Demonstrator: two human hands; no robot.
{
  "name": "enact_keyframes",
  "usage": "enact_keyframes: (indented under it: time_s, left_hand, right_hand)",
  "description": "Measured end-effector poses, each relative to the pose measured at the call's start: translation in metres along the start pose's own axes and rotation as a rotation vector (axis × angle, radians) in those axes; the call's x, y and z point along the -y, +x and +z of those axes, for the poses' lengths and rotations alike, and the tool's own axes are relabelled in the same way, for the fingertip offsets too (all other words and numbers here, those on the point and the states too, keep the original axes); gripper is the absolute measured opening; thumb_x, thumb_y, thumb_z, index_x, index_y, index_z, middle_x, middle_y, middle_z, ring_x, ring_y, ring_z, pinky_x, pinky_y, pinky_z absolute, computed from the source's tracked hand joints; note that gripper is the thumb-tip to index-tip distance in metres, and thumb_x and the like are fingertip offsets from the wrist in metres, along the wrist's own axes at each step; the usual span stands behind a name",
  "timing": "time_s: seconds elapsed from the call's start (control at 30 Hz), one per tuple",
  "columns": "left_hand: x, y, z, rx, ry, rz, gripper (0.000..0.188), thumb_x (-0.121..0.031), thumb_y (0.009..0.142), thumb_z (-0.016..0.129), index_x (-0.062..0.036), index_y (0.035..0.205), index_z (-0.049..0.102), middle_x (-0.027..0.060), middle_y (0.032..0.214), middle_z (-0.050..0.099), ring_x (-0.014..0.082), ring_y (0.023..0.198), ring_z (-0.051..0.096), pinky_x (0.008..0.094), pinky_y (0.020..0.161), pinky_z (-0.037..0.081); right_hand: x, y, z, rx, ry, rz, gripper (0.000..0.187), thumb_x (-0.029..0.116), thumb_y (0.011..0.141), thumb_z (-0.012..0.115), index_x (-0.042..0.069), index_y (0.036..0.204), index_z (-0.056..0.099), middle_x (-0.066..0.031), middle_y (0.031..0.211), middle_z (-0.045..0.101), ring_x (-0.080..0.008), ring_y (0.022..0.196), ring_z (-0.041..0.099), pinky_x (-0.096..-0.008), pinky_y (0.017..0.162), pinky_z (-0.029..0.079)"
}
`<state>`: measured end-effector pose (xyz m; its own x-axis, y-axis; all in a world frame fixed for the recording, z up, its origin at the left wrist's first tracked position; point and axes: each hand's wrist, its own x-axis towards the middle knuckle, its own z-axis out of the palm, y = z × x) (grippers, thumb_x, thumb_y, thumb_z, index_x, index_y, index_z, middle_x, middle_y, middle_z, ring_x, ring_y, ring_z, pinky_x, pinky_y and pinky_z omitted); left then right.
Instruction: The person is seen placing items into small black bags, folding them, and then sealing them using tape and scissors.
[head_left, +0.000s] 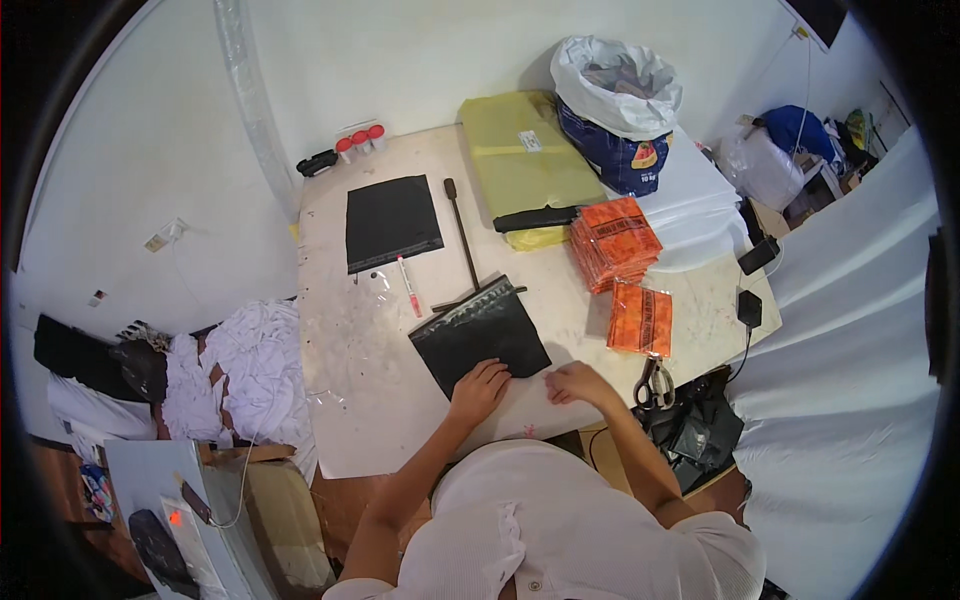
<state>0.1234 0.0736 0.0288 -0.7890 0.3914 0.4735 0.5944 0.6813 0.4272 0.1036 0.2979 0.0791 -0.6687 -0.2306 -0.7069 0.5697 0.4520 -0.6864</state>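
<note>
A black plastic mailer bag (490, 325) lies tilted on the table in front of me, with a shiny strip along its far edge. My left hand (481, 391) rests on its near part, fingers stretched out. Just right of the bag's near corner is my right hand (580, 385), its fingers curled together; anything in them is too small or hidden to make out. Beyond the bag lies a long dark rod (462, 232) with a thicker far end. Another black bag (393, 222) lies flat at the far left, with a red and white marker (410, 288) near it.
Orange packets in clear plastic (615, 240) are stacked to the right; another orange packet (640, 318) lies nearer, above scissors (654, 385) at the table edge. A yellow package (530, 160) and a blue sack with white lining (615, 110) stand behind. Red-capped jars (361, 142) sit at the far left.
</note>
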Motion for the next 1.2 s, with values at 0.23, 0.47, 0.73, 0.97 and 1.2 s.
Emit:
enact_keyframes:
  time_s: [0.23,0.47,0.73,0.97,1.2]
  left_hand:
    - [-0.015,0.005,-0.01,0.017,-0.292,-0.342,0.014,-0.011,0.076,0.065,-0.0069,0.089,0.064,0.0067,0.096,0.062,0.0221,0.096,0.058,0.031,0.079,0.049]
    - [-0.023,0.01,-0.017,0.061,-0.281,-0.27,0.022,-0.018,0.075,0.067,-0.0087,0.094,0.063,0.008,0.097,0.062,0.0228,0.096,0.058,0.0323,0.081,0.048]
    - [-0.038,0.031,-0.009,0.044,-0.025,-0.196,0.034,-0.025,0.074,0.067,-0.0124,0.104,0.058,0.0044,0.096,0.062,0.0209,0.092,0.059,0.032,0.074,0.05]
    - [-0.039,0.033,0.0,0.036,-0.081,-0.247,0.01,-0.016,0.073,0.067,-0.0078,0.079,0.064,0.0016,0.086,0.064,0.021,0.085,0.058,0.0316,0.069,0.051]
    - [-0.033,0.033,0.005,0.067,-0.296,-0.381,0.015,-0.014,0.072,0.069,-0.0037,0.083,0.066,0.0086,0.083,0.064,0.0248,0.078,0.058,0.0328,0.067,0.049]
  right_hand:
    - [-0.004,-0.001,0.046,-0.124,0.595,-0.189,0.035,0.031,0.086,0.059,-0.002,0.094,0.058,-0.0095,0.083,0.064,-0.0194,0.075,0.064,-0.0292,0.072,0.051]
    - [-0.003,0.011,0.03,-0.208,0.635,-0.305,0.019,0.022,0.082,0.065,0.004,0.078,0.06,-0.0069,0.074,0.063,-0.0138,0.067,0.061,-0.0256,0.065,0.049]
    - [-0.008,0.021,0.037,-0.306,0.641,-0.364,0.018,0.015,0.079,0.067,0.005,0.068,0.057,-0.0026,0.063,0.058,-0.009,0.054,0.05,-0.0224,0.053,0.04]
    - [-0.007,0.02,0.037,-0.367,0.614,-0.388,0.021,0.021,0.081,0.065,0.007,0.069,0.054,-0.0025,0.062,0.056,-0.0093,0.054,0.051,-0.0219,0.052,0.04]
    - [-0.002,0.007,0.035,-0.328,0.69,-0.328,0.031,0.035,0.087,0.058,0.008,0.073,0.055,-0.0024,0.061,0.056,-0.0103,0.053,0.052,-0.0219,0.051,0.04]
